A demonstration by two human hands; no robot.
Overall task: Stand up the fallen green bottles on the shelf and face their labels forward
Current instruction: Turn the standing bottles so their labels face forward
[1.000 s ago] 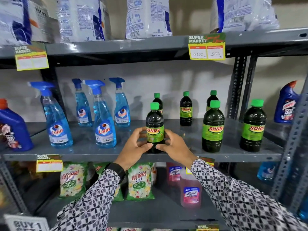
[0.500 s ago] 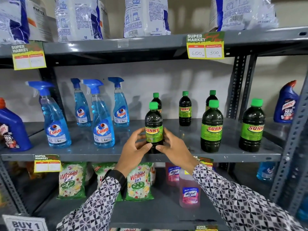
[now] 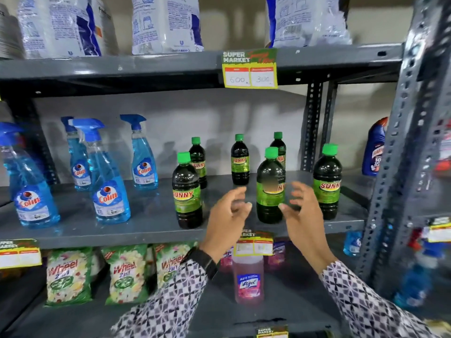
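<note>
Several dark green SUNNY bottles with green caps stand upright on the grey middle shelf [image 3: 151, 223]. In the front row are a left bottle [image 3: 187, 191], a middle bottle [image 3: 270, 189] and a right bottle [image 3: 327, 184]. Three more stand behind: back left [image 3: 198, 159], back centre [image 3: 240, 164] and back right [image 3: 279, 145], partly hidden. My left hand [image 3: 228, 215] and my right hand [image 3: 302, 211] hover open on either side of the front middle bottle, not touching it. That bottle's label is turned to the right and partly blurred.
Blue Colin spray bottles [image 3: 109, 186] fill the shelf's left half. White bags [image 3: 166, 23] sit on the top shelf above a yellow price tag [image 3: 250, 69]. Wheel packets [image 3: 68, 276] and a pink Lizol bottle [image 3: 248, 279] lie below. A perforated steel upright [image 3: 405, 147] stands at right.
Both hands have let go of the front left bottle, which stays upright with its label forward, and moved right to flank the front middle bottle. The camera view has shifted right.
</note>
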